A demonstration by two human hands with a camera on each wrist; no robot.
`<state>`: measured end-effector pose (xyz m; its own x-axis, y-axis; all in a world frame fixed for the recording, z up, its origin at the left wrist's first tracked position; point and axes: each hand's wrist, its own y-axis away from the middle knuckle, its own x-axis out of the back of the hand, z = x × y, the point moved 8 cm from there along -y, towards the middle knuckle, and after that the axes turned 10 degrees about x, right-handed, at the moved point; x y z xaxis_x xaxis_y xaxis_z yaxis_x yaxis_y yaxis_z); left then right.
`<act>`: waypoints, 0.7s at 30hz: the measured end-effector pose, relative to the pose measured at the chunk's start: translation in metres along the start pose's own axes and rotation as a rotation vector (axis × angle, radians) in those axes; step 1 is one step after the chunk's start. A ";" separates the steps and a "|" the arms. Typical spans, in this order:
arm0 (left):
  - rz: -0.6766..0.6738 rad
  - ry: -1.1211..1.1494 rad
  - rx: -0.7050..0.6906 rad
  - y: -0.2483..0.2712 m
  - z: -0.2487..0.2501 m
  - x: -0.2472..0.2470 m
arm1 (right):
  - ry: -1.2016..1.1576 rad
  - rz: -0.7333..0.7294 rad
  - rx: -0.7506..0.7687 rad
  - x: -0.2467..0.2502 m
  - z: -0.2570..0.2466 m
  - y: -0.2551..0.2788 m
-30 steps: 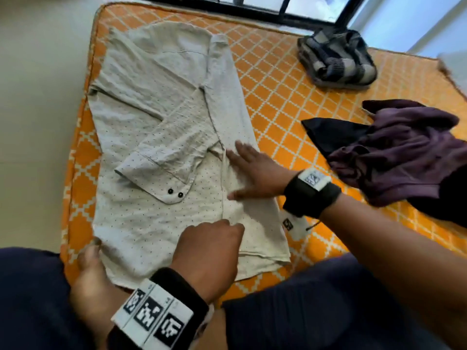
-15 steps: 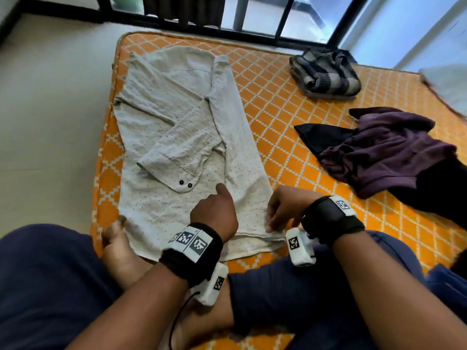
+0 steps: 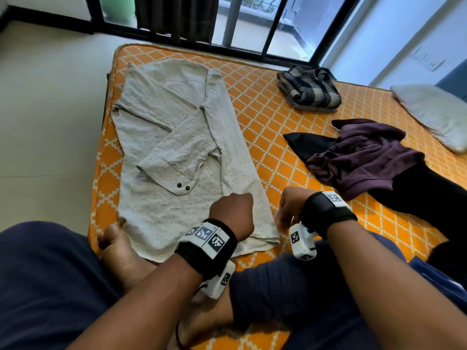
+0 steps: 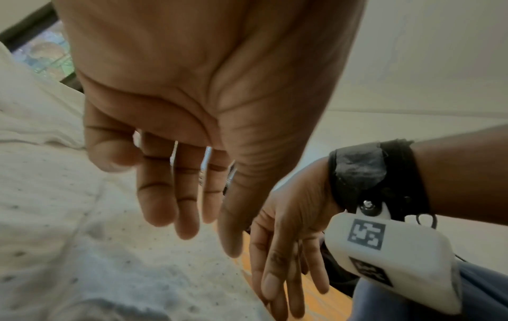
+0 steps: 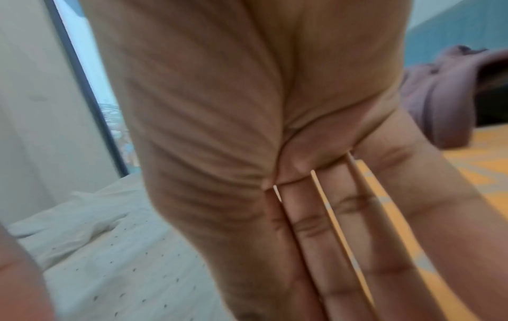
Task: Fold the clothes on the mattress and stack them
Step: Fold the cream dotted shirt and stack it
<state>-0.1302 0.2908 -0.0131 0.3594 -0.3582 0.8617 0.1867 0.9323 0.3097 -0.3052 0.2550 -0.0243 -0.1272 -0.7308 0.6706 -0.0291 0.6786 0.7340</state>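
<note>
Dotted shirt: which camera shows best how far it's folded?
Head view: the whole dotted shirt shows, sleeve folded across. Left wrist shows only blurred cloth beneath the left hand; right wrist shows one corner.

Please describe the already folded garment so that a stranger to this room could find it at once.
Look at the orange diamond-patterned mattress and go to its far edge, below the barred window. There lies the striped garment, a compact bundle. Unlike the cream dotted shirt spread flat and the crumpled purple garment, it alone has grey and dark stripes.
</note>
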 end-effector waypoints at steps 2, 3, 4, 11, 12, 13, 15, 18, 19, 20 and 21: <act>-0.021 0.034 -0.089 -0.004 0.016 -0.006 | -0.001 -0.105 -0.004 -0.016 0.001 0.001; -0.035 0.055 -0.118 -0.004 0.022 -0.010 | 0.004 -0.145 0.000 -0.022 0.002 0.001; -0.048 0.072 -0.136 -0.003 0.026 -0.014 | 0.005 -0.182 0.006 -0.027 0.001 0.001; -0.110 -0.017 -0.147 0.007 0.019 -0.033 | -0.331 -0.125 0.089 -0.023 -0.015 0.017; -0.092 -0.018 -0.150 0.006 0.018 -0.029 | -0.376 -0.059 0.115 -0.017 -0.017 0.018; -0.084 -0.024 -0.147 0.006 0.017 -0.026 | -0.411 0.017 0.145 -0.010 -0.020 0.018; -0.102 -0.031 -0.131 0.005 0.014 -0.026 | -0.471 0.126 0.193 0.000 -0.023 0.019; -0.135 -0.009 -0.125 0.007 0.013 -0.030 | -0.503 0.118 0.216 -0.003 -0.027 0.027; -0.141 0.000 -0.120 0.007 0.013 -0.031 | -0.509 0.112 0.213 -0.005 -0.028 0.030; -0.142 0.006 -0.118 0.007 0.013 -0.032 | -0.512 0.105 0.203 -0.008 -0.028 0.034; -0.142 0.009 -0.118 0.007 0.013 -0.032 | -0.510 0.094 0.194 -0.012 -0.028 0.037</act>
<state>-0.1523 0.3099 -0.0333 0.3298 -0.4870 0.8087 0.3423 0.8601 0.3783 -0.2770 0.2868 -0.0018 -0.6011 -0.5703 0.5599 -0.1701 0.7758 0.6076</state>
